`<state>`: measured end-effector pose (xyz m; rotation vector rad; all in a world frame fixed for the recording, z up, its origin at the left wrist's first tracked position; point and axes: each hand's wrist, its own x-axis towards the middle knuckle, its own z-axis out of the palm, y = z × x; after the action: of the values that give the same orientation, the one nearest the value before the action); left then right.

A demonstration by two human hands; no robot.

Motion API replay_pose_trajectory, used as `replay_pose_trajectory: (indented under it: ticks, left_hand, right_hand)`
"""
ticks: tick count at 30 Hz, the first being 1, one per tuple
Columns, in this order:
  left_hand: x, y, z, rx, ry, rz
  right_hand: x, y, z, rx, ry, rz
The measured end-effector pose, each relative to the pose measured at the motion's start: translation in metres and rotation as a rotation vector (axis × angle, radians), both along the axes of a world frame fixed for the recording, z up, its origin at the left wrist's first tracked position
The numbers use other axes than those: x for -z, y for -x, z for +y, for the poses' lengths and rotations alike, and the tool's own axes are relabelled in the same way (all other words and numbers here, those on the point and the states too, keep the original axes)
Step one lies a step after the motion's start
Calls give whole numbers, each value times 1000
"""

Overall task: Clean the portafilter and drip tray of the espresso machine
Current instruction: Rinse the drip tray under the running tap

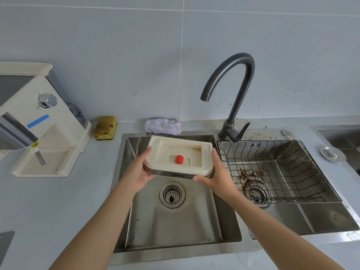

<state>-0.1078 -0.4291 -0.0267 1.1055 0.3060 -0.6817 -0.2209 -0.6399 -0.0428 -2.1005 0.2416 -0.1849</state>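
Observation:
A cream drip tray (206, 151) with a steel front band and a red float knob (179, 159) in its middle hangs above the left sink basin (175, 221). My left hand (139, 170) grips its left end and my right hand (215, 173) grips its right end. The tray is roughly level, its hollow side up. The cream espresso machine (39, 125) stands on the counter at the left, its base slot bare. No portafilter is visible.
A dark gooseneck tap (233, 90) rises behind the sinks. The right basin holds a wire rack (282, 168) and coffee grounds near its drain. A yellow sponge (105, 127) and a pale cloth (162, 126) lie on the counter behind the left basin.

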Motion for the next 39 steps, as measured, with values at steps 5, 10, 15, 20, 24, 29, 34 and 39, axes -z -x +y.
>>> replay_pose_trajectory:
  ticks: [5, 10, 15, 20, 24, 29, 34, 39]
  left_hand:
    - [5, 2, 3, 10, 66, 104]
    - [13, 9, -5, -57, 105, 115]
    - [19, 15, -18, -95, 104, 90]
    - [10, 8, -37, -108, 138, 84]
    - [5, 2, -47, -98, 127, 74]
    - [2, -5, -54, -114, 104, 73]
    - [3, -8, -59, -124, 85, 75]
    - [6, -8, -62, -122, 84, 77]
  right_hand:
    - [-2, 0, -8, -64, 196, 47]
    - [-7, 0, -20, -84, 132, 102]
    - [-18, -11, -35, 172, -336, 127]
    - [-45, -48, -87, 572, -635, 193]
    - [-63, -67, -116, 711, -892, 247]
    - [-71, -87, -125, 710, -1212, 279]
    - [-59, -108, -140, 684, -1159, 413]
    - [-43, -123, -151, 761, -1123, 460]
